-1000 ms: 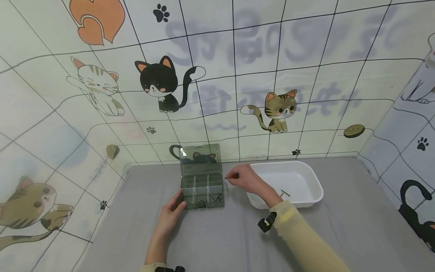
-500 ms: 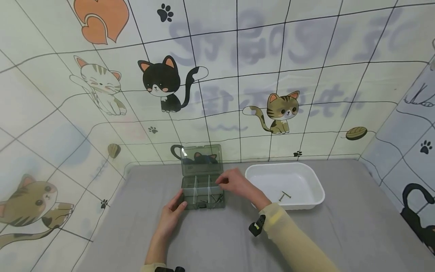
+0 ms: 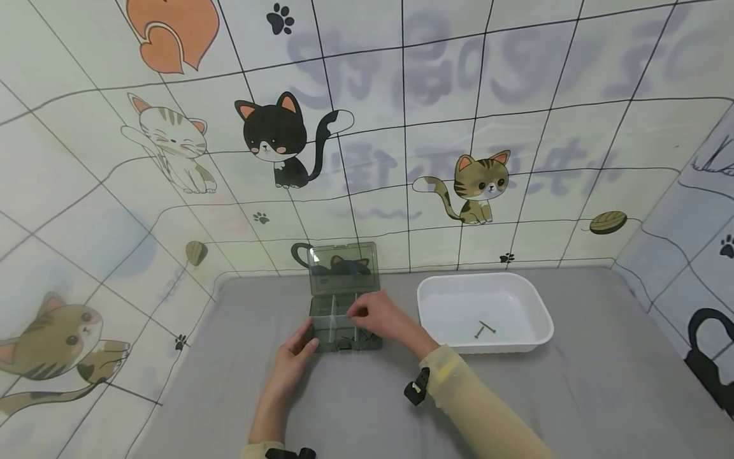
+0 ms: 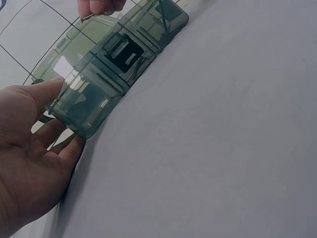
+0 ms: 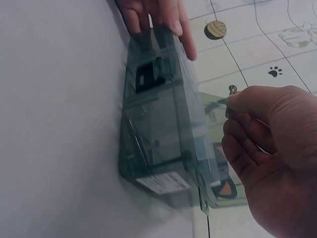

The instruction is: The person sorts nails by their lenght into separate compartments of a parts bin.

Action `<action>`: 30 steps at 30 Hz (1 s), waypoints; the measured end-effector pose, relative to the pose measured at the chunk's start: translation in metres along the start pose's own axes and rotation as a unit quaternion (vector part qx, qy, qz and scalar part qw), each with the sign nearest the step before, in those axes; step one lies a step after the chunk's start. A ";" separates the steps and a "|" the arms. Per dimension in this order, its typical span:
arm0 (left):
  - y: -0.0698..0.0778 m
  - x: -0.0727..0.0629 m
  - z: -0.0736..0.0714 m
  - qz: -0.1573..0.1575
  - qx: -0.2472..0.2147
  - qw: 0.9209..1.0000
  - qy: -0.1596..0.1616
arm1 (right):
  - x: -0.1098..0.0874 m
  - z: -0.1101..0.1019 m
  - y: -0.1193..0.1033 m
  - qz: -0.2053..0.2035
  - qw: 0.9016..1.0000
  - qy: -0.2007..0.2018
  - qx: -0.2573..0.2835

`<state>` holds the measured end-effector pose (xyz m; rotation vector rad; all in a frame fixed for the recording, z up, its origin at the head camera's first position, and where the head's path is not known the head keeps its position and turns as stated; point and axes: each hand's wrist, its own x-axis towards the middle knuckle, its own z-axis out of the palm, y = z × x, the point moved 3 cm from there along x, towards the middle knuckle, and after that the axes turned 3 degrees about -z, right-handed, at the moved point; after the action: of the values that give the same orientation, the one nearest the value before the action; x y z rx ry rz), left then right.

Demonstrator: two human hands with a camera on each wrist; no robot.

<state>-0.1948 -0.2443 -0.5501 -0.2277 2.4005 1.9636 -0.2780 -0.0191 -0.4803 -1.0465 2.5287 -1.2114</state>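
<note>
A dark translucent compartment box stands on the table with its lid raised at the back. My left hand holds the box's left end, thumb at the top rim and fingers against the side. Over the box's middle compartments, my right hand pinches a small metal screw between thumb and fingertips. Its round head shows above the thumb in the right wrist view. More screws lie in the front right compartment, partly covered by the right hand in the head view.
To the right of the box, a white tray holds two brass-coloured screws. Grey cloth covers the table. A cat-printed sheet rises behind the box and at both sides.
My right hand has moved left with the screw, from beside the box's right edge to over its middle compartments. The left hand keeps its hold on the box.
</note>
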 end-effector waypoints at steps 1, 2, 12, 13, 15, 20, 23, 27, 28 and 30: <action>-0.001 0.000 0.000 0.001 -0.002 1.000 0.000 | 0.001 0.002 0.000 -0.002 1.000 0.002 -0.001; -0.001 0.001 0.001 0.003 -0.003 1.000 -0.001 | 0.001 0.003 0.000 -0.004 1.000 0.004 -0.001; -0.001 0.002 0.004 0.003 0.000 1.000 -0.001 | 0.000 0.002 -0.007 -0.024 0.999 0.019 0.013; -0.001 0.001 0.004 0.001 -0.001 1.000 -0.001 | -0.001 0.001 -0.007 -0.021 0.999 0.019 0.014; 0.000 0.001 0.003 0.003 -0.002 1.000 -0.003 | -0.003 -0.001 -0.007 -0.017 1.000 0.019 0.017; 0.002 -0.001 0.002 0.005 -0.007 1.000 -0.008 | -0.009 -0.010 -0.004 0.005 0.999 0.018 0.029; 0.001 0.000 0.001 0.008 -0.005 1.000 -0.010 | -0.013 -0.017 -0.001 0.014 0.999 0.018 0.029; 0.000 -0.001 0.000 0.012 0.003 1.000 -0.017 | -0.020 -0.027 0.002 0.017 0.999 0.019 0.021; -0.001 -0.001 0.000 0.013 0.005 1.000 -0.019 | -0.022 -0.030 0.003 0.019 0.999 0.020 0.016; -0.002 -0.001 -0.001 0.013 0.005 1.000 -0.018 | -0.027 -0.037 0.006 0.020 0.999 0.027 0.004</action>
<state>-0.1937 -0.2457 -0.5513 -0.1601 2.4040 1.9475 -0.2759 0.0243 -0.4643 -0.9677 2.5696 -1.2561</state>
